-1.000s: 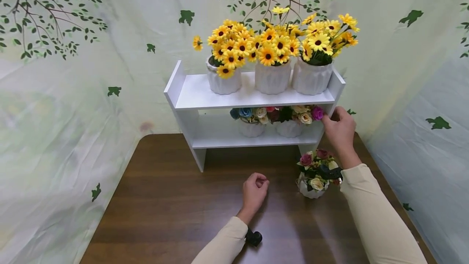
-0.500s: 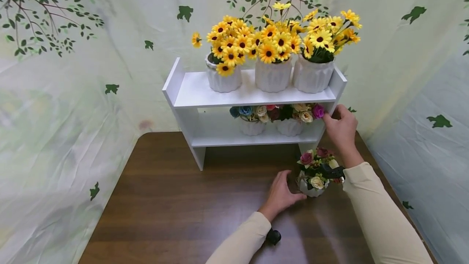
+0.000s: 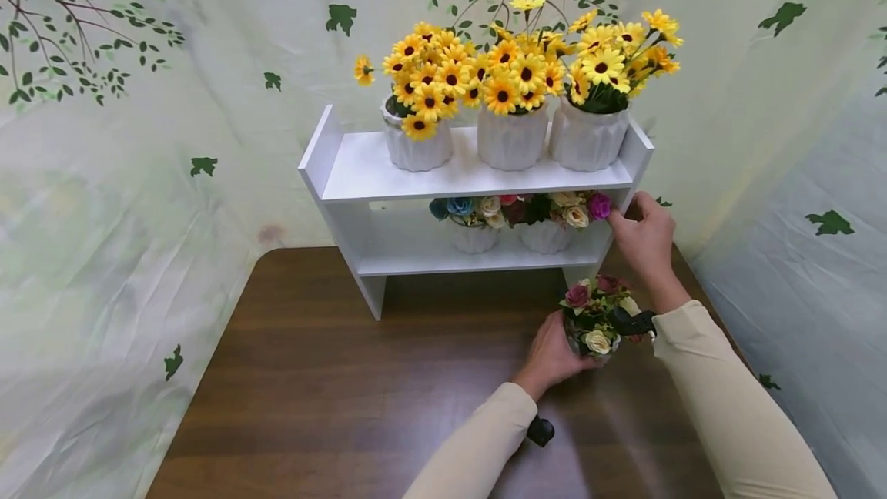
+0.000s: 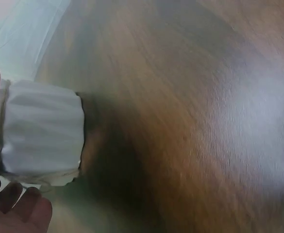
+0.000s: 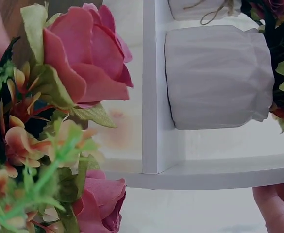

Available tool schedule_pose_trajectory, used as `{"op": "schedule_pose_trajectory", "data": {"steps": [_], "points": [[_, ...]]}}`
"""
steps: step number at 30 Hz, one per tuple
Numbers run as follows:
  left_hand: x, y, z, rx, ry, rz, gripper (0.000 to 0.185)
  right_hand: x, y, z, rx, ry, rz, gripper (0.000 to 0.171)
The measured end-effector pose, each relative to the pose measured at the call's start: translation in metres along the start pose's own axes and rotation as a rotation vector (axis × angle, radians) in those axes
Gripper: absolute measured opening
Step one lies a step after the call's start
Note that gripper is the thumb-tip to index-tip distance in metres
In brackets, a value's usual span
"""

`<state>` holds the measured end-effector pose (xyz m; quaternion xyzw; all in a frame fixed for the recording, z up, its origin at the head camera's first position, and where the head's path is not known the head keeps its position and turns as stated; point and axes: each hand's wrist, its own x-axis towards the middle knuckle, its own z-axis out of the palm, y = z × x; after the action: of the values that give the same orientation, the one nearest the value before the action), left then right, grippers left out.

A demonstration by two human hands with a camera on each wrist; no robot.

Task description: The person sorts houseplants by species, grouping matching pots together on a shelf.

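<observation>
My left hand [image 3: 557, 356] is round the side of a small flower pot [image 4: 42, 128] wrapped in white with twine, thumb and fingers on opposite sides. Mauve and cream artificial roses [image 3: 597, 342] fill this pot, just in front of the shelf's right end. My right hand [image 3: 644, 241] holds the right side panel of the white two-tier shelf [image 3: 388, 241], by the purple rose [image 3: 599, 205]. In the right wrist view its fingers [image 5: 276, 206] lie against the panel's outer face; the thumb is out of sight there.
On the upper tier stand three white pots of yellow daisies, left [image 3: 419, 146], middle [image 3: 511, 141] and right [image 3: 587, 138]. Two potted rose arrangements, one with blue roses [image 3: 460, 206], sit on the lower tier. A brown wooden table [image 3: 312, 376] carries the shelf; leaf-patterned cloth [image 3: 229, 98] hangs behind.
My left hand has moved right from the middle of the table, opened beside the rose pot, and now grips it. My right hand has stayed at the shelf's side panel.
</observation>
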<state>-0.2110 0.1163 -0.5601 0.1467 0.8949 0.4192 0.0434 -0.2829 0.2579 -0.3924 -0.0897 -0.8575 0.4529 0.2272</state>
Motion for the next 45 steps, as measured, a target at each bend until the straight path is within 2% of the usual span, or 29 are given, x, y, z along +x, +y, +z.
{"op": "schedule_pose_trajectory", "data": {"steps": [4, 10, 16, 23, 29, 33, 38, 41, 45], "points": [[0.001, -0.006, 0.006, -0.034, 0.032, 0.048, 0.088, -0.003, -0.002, 0.003, 0.012, -0.019, 0.006, 0.031], [0.001, -0.016, 0.014, -0.09, 0.073, 0.103, 0.098, -0.009, -0.004, 0.01, 0.032, -0.021, 0.007, 0.03], [0.0, -0.025, 0.011, -0.052, 0.119, 0.088, 0.091, -0.008, -0.011, 0.023, 0.06, -0.046, -0.013, 0.029], [0.0, -0.023, 0.005, -0.024, 0.131, 0.106, 0.087, -0.007, -0.013, 0.024, 0.044, -0.023, -0.031, 0.026], [-0.006, -0.027, -0.003, -0.018, 0.152, 0.053, 0.079, -0.006, -0.013, 0.024, 0.044, -0.019, -0.044, 0.025], [-0.017, -0.036, -0.022, 0.034, 0.133, 0.058, 0.076, -0.006, -0.012, 0.021, 0.041, 0.0, -0.05, 0.023], [-0.037, -0.051, -0.064, 0.134, 0.135, 0.138, 0.078, -0.005, -0.008, 0.013, 0.022, 0.03, -0.049, 0.022], [-0.051, -0.062, -0.095, 0.128, 0.137, 0.168, 0.079, -0.004, -0.006, 0.009, 0.012, 0.033, -0.038, 0.024], [-0.075, -0.078, -0.134, 0.059, 0.143, 0.165, 0.082, -0.004, -0.002, 0.003, 0.009, 0.035, -0.01, 0.027]]}}
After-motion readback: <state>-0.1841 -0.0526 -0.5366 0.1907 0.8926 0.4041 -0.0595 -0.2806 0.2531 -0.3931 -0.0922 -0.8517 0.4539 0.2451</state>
